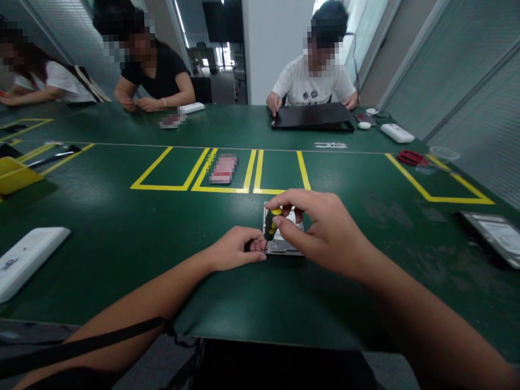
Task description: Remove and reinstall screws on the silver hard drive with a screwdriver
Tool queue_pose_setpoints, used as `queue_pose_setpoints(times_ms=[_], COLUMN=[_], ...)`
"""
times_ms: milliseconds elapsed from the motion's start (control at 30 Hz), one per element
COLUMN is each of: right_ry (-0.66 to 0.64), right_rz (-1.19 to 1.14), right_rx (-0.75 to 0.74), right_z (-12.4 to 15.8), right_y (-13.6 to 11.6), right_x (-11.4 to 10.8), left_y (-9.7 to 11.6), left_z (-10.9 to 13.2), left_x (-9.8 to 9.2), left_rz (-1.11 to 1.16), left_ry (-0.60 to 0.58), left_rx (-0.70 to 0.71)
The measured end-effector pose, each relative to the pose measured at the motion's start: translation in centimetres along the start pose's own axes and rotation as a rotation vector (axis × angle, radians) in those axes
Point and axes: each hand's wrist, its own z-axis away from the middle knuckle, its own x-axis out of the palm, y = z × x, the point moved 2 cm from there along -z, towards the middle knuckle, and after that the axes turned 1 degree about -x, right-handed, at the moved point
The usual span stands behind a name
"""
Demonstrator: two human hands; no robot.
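A small silver metal drive [283, 245] lies flat on the green table [116, 234] just in front of me. My right hand [325, 227] is closed on a black and yellow screwdriver [270, 223], held upright over the drive's left edge. My left hand [238, 248] is curled beside it, fingertips pinched at the screwdriver's lower end against the drive's left side. Most of the drive is hidden under my right hand.
Yellow tape boxes [225, 173] mark the table beyond the drive, one holding a pink object [223, 169]. A white device [21, 261] lies left, a tablet [502, 239] right, yellow trays [7, 174] far left. Three people sit across, one with a black laptop [312, 117].
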Motion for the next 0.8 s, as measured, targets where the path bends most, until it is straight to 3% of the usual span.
queue_pose_setpoints(times_ms=[233,500,800], right_ry=[0.000,-0.003,-0.014], right_rz=[-0.013,-0.020,-0.009], right_rx=[-0.057,0.010,-0.065], right_z=[-0.12,-0.02,-0.05], right_y=[0.36,0.18,0.30], right_x=[0.26,0.04,0.15], left_y=[-0.12,-0.06,-0.22], left_z=[-0.03,0.01,-0.07], left_x=[-0.03,0.00,-0.03], left_rz=[-0.018,0.004,-0.036], left_ry=[-0.015,-0.001,-0.018], left_rx=[-0.001,-0.003,0.021])
